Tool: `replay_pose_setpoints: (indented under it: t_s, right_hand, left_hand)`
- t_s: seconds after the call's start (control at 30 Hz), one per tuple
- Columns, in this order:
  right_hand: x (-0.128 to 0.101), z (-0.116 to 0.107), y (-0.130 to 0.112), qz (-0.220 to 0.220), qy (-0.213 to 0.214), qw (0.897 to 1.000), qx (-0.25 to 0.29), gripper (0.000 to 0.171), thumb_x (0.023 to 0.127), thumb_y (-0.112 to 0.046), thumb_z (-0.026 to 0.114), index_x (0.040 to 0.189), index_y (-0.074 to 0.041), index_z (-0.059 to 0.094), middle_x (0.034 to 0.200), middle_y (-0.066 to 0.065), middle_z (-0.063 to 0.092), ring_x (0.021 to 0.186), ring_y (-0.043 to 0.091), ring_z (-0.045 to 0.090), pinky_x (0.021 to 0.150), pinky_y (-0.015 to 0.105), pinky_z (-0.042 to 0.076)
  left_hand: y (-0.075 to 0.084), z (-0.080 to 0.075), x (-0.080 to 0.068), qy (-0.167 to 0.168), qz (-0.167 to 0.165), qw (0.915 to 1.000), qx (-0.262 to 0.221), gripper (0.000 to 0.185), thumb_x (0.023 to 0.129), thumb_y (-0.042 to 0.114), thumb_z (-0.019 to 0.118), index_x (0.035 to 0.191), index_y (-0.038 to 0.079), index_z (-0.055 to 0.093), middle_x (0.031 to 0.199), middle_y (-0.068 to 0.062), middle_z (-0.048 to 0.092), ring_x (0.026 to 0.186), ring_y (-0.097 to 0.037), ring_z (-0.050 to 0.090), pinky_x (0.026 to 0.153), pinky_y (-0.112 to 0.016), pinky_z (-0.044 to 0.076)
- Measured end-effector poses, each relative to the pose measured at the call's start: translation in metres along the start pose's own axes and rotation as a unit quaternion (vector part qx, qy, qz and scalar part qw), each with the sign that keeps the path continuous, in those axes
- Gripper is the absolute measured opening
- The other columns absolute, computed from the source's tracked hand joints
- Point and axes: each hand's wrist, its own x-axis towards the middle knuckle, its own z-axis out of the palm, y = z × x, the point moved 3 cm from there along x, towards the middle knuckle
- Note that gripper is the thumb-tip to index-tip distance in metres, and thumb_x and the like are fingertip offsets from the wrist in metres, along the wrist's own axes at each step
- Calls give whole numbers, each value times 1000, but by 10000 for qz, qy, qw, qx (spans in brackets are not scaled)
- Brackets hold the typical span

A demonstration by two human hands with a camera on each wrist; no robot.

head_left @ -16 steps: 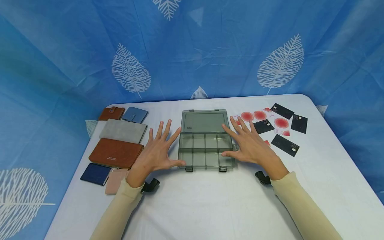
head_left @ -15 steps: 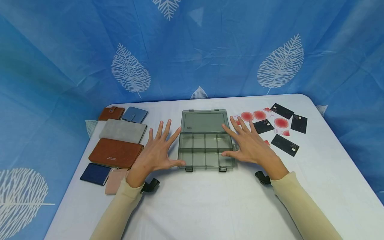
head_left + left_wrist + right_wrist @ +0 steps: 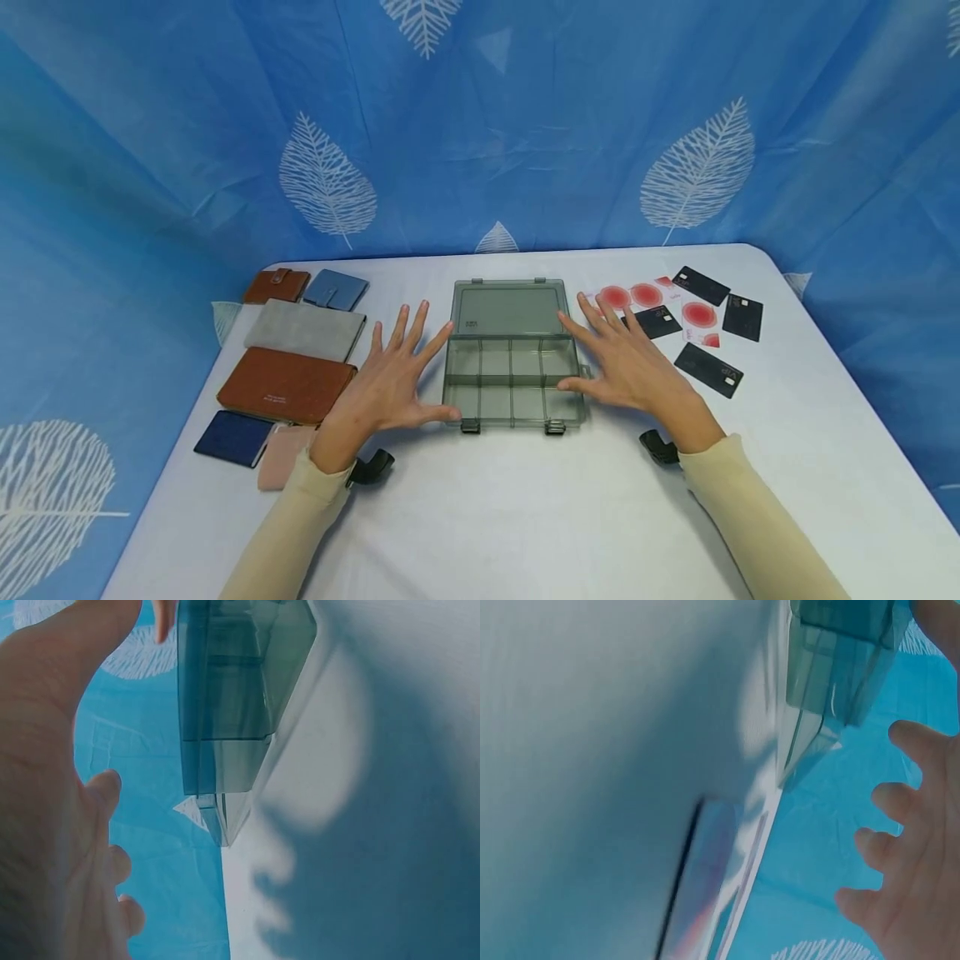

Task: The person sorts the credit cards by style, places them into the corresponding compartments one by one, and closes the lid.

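A clear grey plastic organiser box [image 3: 512, 367] lies open on the white table [image 3: 525, 517], its lid flat behind the divided tray. My left hand [image 3: 390, 379] hovers spread at the box's left side, thumb tip near the front left corner. Spread on the right side, my right hand [image 3: 626, 358] has its thumb by the box's right edge. Neither hand holds anything. The left wrist view shows the box [image 3: 225, 712] beside the left hand [image 3: 60, 825]. In the right wrist view the box [image 3: 840, 667] appears next to the right hand's fingers [image 3: 900, 847].
Several wallets lie at the left: a brown long one [image 3: 285, 383], a grey one [image 3: 303, 329], a navy one [image 3: 234, 437], a pink one [image 3: 283, 454]. Black cards [image 3: 708, 369] and red-dotted cards [image 3: 697, 315] lie at the right. Blue leaf-print cloth [image 3: 480, 125] hangs behind.
The head view has shifted slightly, so everything sits a little lower in frame. Both hands keep their spread pose beside the box.
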Motion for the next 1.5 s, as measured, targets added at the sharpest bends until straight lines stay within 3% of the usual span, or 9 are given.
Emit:
replay_pose_setpoints:
  t_s: [0.17, 0.3, 0.37, 0.57, 0.73, 0.9, 1.13, 1.33, 1.5]
  right_hand:
    - [-3, -10, 13, -5, 105, 9999, 136, 99, 94, -63, 76, 171, -18, 33, 178, 20, 20, 161, 49, 22, 126, 69, 22]
    - [-4, -26, 34, 148, 7, 9996, 238, 88, 98, -50, 77, 169, -16, 38, 175, 20, 30, 157, 46, 34, 118, 68, 38]
    - [-4, -34, 48, 279, -61, 9990, 343, 78, 100, -40, 77, 166, -14, 44, 170, 20, 40, 153, 46, 41, 114, 68, 43]
    - [-7, -43, 94, 641, -392, 9960, 476, 54, 100, -17, 79, 149, -4, 62, 152, 27, 56, 143, 49, 50, 112, 70, 44]
    - [-12, -38, 126, 1132, -663, 9897, 568, 47, 99, -17, 80, 141, 0, 67, 149, 33, 52, 134, 52, 53, 109, 72, 44]
    - [-15, -29, 142, 1301, -689, 9868, 670, 54, 96, -23, 84, 143, -3, 67, 147, 32, 48, 133, 51, 49, 107, 76, 44]
    - [-18, -22, 136, 1154, -723, 9876, 783, 55, 94, -27, 86, 142, -4, 69, 148, 31, 48, 142, 53, 38, 111, 78, 38]
    - [-23, -24, 134, 1191, -856, 9861, 780, 60, 93, -30, 87, 142, -2, 67, 151, 32, 47, 145, 55, 34, 112, 79, 34]
    - [-24, -25, 139, 1205, -941, 9825, 1066, 58, 92, -29, 89, 137, -1, 66, 150, 35, 43, 142, 55, 34, 113, 79, 34]
  left_hand:
    - [0, -6, -3, 69, 140, 9999, 4, 127, 76, 90, 69, 175, 26, 18, 181, -17, -2, 164, -48, 3, 123, -79, 13]
    - [-2, -8, -5, 203, 365, 9991, -80, 123, 79, 89, 69, 174, 26, 24, 181, -15, 4, 164, -46, 15, 124, -74, 21]
    - [-3, -6, -7, 245, 539, 9980, -206, 118, 82, 85, 71, 173, 24, 28, 181, -15, 8, 161, -44, 28, 123, -70, 30]
    - [-9, 3, -14, 208, 891, 9918, -891, 100, 86, 65, 84, 166, 18, 46, 176, -14, 31, 140, -39, 60, 100, -59, 57]
    - [-13, 9, -14, 176, 888, 9888, -1191, 93, 87, 56, 87, 162, 15, 52, 172, -15, 38, 136, -39, 63, 94, -56, 60]
    - [-13, 14, -12, 112, 879, 9885, -1226, 91, 87, 56, 87, 161, 14, 53, 173, -14, 36, 135, -39, 63, 90, -54, 61]
    - [-9, 17, -11, -141, 904, 9863, -1375, 87, 90, 60, 83, 160, 16, 54, 176, -12, 32, 141, -40, 58, 93, -56, 60]
    - [-12, 17, -9, -10, 784, 9863, -1452, 89, 87, 58, 86, 159, 15, 55, 175, -11, 34, 145, -40, 54, 99, -60, 57]
    - [-13, 19, -9, 2, 717, 9835, -1664, 87, 87, 57, 86, 157, 15, 56, 175, -10, 33, 144, -38, 56, 91, -55, 60]
